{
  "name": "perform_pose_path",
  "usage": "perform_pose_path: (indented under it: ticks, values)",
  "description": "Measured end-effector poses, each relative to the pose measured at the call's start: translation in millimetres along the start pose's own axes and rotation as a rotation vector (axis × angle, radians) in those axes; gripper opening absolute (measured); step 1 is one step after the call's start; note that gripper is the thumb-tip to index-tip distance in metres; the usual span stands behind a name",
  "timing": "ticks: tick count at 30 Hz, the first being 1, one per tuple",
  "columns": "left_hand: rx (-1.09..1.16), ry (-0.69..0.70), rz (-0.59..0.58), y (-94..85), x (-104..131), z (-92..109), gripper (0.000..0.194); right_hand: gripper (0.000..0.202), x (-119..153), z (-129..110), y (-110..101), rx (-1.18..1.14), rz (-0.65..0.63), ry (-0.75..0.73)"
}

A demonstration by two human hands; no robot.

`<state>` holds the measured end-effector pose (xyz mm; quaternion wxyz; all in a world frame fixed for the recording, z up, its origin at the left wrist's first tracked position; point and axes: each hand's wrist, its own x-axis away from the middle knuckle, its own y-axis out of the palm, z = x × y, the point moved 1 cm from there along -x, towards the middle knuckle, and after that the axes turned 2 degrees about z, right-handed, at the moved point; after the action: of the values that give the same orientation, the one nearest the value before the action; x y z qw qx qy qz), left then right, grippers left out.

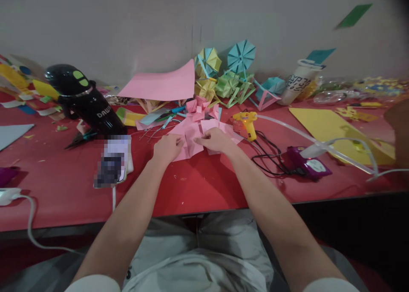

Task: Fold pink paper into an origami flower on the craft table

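Observation:
Both my hands are at the middle of the red table, over pink paper. My left hand (168,148) has its fingers curled closed at the left part of a creased pink sheet (192,138). Opposite it, my right hand (214,139) pinches the right side of the same sheet. More pink pieces lie under and around the hands. Just behind them sits a cluster of small folded pink paper shapes (202,109). A yellow glue gun (247,122) lies to the right of my right hand.
A phone (112,162) and a black bottle (92,100) are at the left. Folded paper umbrellas (241,57) and a cup (297,82) stand along the wall. On the right are a purple power socket (309,162), cables and yellow sheets (338,134).

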<state>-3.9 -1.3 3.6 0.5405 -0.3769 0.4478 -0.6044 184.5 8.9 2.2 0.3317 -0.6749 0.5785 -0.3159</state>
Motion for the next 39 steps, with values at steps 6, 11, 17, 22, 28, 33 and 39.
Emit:
perform_pose_path:
  ticks: [6, 11, 17, 22, 28, 33, 39]
  values:
    - [0.011, 0.005, 0.007, -4.4, 3.1, 2.3, 0.025, 0.034, -2.3, 0.2, 2.9, -0.027, 0.011, -0.036]
    - [-0.014, 0.055, -0.063, -5.7, 7.0, 4.3, 0.02, 0.029, -1.8, -0.8, 4.7, -0.033, 0.047, -0.009]
    - [-0.019, 0.064, -0.072, -3.3, 5.5, 2.8, 0.017, 0.027, -2.1, -0.1, 5.4, 0.003, 0.044, 0.029]
    - [-0.01, 0.069, -0.075, -3.6, 5.0, 2.0, 0.019, 0.025, -2.0, -0.1, 5.2, 0.029, 0.01, 0.012]
    - [0.007, 0.061, -0.091, -5.3, 5.7, 3.3, 0.02, 0.025, -3.4, 0.2, 5.5, 0.062, -0.001, 0.018]
    - [0.004, 0.053, -0.09, -5.6, 5.6, 4.0, 0.019, 0.026, -1.9, -0.5, 3.8, 0.071, 0.0, 0.015]
    - [0.008, 0.057, -0.082, -3.9, 5.2, 2.3, 0.019, 0.024, -0.8, -0.8, 4.0, 0.069, -0.008, 0.025]
